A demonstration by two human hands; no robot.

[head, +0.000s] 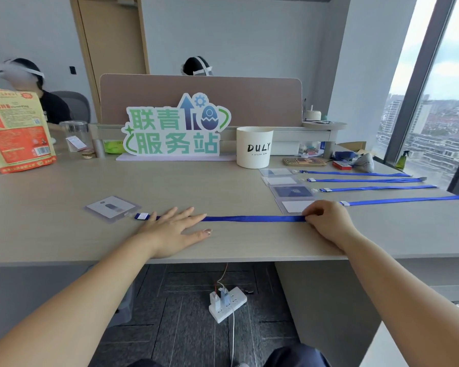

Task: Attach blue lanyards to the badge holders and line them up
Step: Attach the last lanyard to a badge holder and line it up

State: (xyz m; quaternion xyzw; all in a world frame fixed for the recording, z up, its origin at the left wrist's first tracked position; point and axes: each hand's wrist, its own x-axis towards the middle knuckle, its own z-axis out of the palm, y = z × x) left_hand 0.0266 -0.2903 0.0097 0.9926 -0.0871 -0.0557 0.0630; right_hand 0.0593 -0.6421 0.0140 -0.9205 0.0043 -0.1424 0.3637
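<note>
A blue lanyard [252, 218] lies stretched flat across the table's front. Its left end is clipped to a clear badge holder [112, 208] with a white card. My left hand [170, 230] lies flat, fingers spread, pressing the lanyard near that clip. My right hand [326, 219] pinches the lanyard's right end. Behind my right hand, several badge holders [289, 192] lie stacked in a column at the right. Their blue lanyards [376, 188] run in parallel lines toward the window.
A white DULY cup [253, 147] and a green sign [175, 128] stand at the back. An orange bag [15, 128] stands at the left, small boxes [341, 164] at the back right. Two people sit beyond the divider. A power strip [227, 303] lies on the floor.
</note>
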